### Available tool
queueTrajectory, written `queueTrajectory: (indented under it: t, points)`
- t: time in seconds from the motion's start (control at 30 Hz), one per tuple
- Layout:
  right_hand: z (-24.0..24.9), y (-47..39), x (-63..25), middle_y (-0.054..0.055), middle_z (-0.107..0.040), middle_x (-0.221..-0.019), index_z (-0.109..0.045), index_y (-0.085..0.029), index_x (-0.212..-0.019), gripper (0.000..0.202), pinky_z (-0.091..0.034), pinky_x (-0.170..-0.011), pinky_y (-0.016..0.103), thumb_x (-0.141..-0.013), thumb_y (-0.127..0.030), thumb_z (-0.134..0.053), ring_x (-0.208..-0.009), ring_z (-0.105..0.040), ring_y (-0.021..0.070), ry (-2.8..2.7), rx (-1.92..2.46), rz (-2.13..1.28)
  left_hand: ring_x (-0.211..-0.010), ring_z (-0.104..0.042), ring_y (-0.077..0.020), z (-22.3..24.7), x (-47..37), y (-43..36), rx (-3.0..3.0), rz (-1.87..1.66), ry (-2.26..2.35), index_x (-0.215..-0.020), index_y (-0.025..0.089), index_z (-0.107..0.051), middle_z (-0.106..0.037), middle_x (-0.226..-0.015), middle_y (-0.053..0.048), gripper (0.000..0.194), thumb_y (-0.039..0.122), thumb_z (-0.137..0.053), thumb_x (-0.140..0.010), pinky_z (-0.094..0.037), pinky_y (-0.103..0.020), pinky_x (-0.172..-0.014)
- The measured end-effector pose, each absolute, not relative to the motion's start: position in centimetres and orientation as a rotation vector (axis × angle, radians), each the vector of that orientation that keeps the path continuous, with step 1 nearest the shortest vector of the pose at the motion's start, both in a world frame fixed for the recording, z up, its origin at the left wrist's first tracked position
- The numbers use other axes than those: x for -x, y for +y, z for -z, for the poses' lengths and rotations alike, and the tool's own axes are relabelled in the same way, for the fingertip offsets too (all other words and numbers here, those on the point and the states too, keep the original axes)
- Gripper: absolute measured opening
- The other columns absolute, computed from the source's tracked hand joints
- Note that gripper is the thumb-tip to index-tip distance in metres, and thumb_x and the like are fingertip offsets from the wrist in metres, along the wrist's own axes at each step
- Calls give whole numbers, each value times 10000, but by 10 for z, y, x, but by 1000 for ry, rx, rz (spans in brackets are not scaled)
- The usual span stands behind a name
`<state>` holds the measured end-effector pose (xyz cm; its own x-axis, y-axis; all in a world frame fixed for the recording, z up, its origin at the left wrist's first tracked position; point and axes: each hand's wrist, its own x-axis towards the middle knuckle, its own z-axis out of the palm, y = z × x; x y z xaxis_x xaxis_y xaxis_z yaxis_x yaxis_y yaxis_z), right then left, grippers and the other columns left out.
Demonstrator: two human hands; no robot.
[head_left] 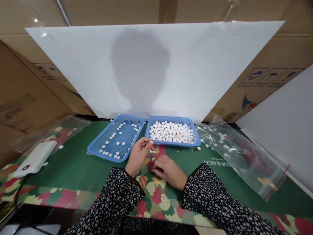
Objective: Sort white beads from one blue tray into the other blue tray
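Observation:
Between the thumb and fingers of my left hand (140,156) is a small white piece (151,142), held just off the near left corner of the right blue basket (176,143). That basket holds a heap of white pieces (171,132). To the left, a tilted blue basket (104,156) has several white pieces spread over its mesh bottom. My right hand (169,170) rests low over the patterned strip in front of the right basket, fingers curled inward; whatever its fingertips hold, if anything, is hidden.
A clear plastic bag (244,163) with white pieces lies at the right. At the left are a white device (36,160) with a black cable and another clear bag (73,122). A white board (195,65) and cardboard boxes (259,81) stand behind the baskets.

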<state>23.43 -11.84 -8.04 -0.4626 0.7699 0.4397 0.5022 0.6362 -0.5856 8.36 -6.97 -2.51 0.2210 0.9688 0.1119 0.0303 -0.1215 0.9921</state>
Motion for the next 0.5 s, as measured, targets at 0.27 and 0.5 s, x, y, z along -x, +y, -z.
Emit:
queueTrajectory:
  t: [0.27, 0.5]
  points:
    - [65, -117, -244, 10, -658, -751, -680, -181, -791, 36, -436, -611, 254, -802, -214, -672, -646, -565, 139, -1539, 973, -1017, -877, -528, -198, -4, -110, -20, -2029, -1126, 1318, -1116, 145, -533, -548, -847, -33, 410, 39, -550, -720, -400, -346, -869]
    - [62, -102, -263, -4, -636, -694, -621, -180, -794, 161, -475, -584, 255, -823, -336, -648, -604, -579, 131, -1155, 868, -1229, -516, -451, -75, 6, -101, -54, -1470, -1072, 955, -950, 186, -505, -553, -733, 13, 116, 252, -557, -870, -344, -192, -486]
